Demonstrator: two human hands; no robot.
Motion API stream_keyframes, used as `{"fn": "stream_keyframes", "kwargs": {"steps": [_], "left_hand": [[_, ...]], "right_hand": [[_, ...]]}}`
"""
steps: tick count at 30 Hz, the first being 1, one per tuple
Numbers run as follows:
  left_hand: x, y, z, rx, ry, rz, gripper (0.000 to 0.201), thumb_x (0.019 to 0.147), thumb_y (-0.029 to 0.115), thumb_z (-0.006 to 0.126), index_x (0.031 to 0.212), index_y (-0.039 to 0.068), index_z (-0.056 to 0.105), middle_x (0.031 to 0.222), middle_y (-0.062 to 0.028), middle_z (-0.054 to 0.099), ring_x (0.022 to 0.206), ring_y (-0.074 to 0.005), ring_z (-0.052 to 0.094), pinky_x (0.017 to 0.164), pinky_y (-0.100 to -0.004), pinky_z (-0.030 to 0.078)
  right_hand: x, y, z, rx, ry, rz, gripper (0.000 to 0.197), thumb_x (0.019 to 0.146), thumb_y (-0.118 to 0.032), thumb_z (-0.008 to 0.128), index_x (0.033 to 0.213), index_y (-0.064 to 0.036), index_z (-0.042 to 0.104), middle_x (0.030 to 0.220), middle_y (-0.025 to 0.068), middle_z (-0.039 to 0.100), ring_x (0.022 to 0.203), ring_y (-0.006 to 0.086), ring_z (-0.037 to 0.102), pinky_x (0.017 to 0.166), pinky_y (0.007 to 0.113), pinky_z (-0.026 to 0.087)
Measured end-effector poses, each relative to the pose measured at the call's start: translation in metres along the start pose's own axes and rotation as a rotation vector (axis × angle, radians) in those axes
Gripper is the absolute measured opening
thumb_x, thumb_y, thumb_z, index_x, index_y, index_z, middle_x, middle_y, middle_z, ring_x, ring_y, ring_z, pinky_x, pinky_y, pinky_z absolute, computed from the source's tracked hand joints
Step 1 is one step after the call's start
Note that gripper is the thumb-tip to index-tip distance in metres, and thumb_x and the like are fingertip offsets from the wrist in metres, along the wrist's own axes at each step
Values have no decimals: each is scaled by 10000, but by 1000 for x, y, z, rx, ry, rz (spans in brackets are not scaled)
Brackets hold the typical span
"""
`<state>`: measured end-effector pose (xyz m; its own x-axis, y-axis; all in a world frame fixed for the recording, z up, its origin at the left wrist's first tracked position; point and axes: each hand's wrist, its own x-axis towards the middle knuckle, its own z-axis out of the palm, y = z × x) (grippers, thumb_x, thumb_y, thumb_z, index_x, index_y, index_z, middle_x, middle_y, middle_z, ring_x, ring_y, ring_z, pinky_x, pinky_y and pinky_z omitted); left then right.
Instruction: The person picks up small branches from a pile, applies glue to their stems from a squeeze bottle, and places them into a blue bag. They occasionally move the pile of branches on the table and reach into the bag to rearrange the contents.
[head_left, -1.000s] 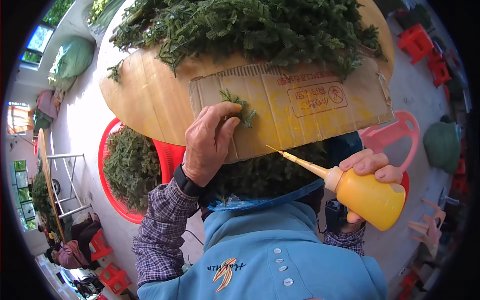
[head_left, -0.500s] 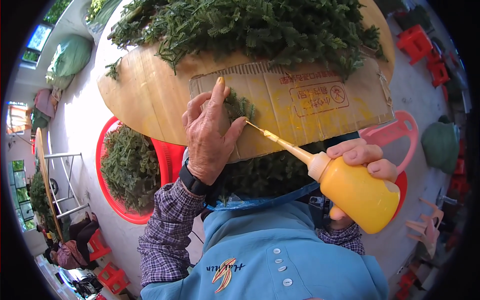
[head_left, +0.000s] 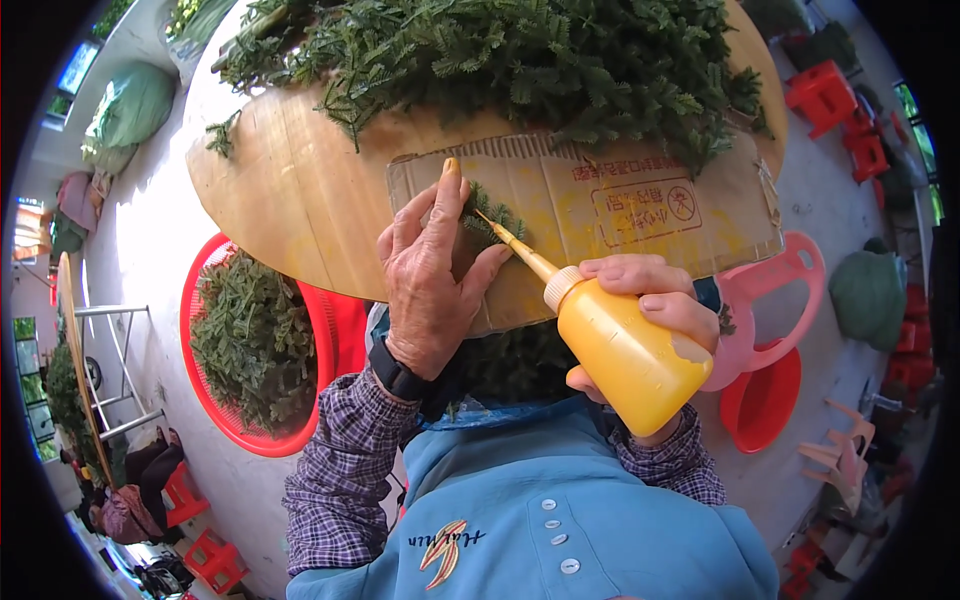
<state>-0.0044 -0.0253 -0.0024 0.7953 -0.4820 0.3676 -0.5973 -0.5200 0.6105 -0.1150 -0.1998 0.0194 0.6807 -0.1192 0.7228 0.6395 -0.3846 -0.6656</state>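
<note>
On the cardboard (head_left: 560, 172), the seemingly light, springy sprig (head_left: 500, 214) suits edge pinning, left hand (head_left: 425, 275) spread beside it, right hand (head_left: 655, 305) wrapped round the probably soft bottle (head_left: 625, 350).

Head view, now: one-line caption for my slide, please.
Right hand holding a yellow bottle, its tip at a green sprig, left hand alongside, cardboard beneath.
</note>
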Motion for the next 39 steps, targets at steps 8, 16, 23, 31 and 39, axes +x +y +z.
{"fn": "stream_keyframes", "kwargs": {"steps": [8,16,23,31,39], "left_hand": [[0,-3,3,49,48,57,775,775,216,809,1454,41,480,1235,-127,661,1218,-294,560,1033,-416,377],[-1,0,1,56,12,15,675,769,173,814,1392,94,565,1335,-124,616,1251,-301,537,1061,-414,381],[0,-5,2,77,7,76,584,767,137,817,1317,81,627,1322,-110,639,1266,-307,533,1061,-415,415],[0,-4,1,76,-5,66,548,777,124,806,1296,71,637,1319,-96,647,1281,-306,526,1074,-410,407],[-1,-7,3,78,14,79,552,765,209,818,1279,99,649,1318,-81,652,1270,-302,544,1062,-406,373]], "right_hand": [[-2,-5,-3,-9,-14,22,642,796,-282,851,1217,-120,395,1191,180,554,1035,362,623,887,484,562],[-10,-13,-13,20,33,47,619,757,-221,877,1158,-101,420,1155,172,592,1007,338,661,858,453,583],[-16,-17,-20,16,50,55,609,769,-240,870,1156,-104,419,1153,168,593,1001,329,655,852,443,586],[-25,-20,-24,63,93,79,612,762,-237,875,1154,-107,423,1144,165,595,976,331,656,838,439,594],[-27,-24,-26,95,116,88,615,756,-231,879,1152,-103,426,1131,161,593,964,324,655,829,448,604]]}}
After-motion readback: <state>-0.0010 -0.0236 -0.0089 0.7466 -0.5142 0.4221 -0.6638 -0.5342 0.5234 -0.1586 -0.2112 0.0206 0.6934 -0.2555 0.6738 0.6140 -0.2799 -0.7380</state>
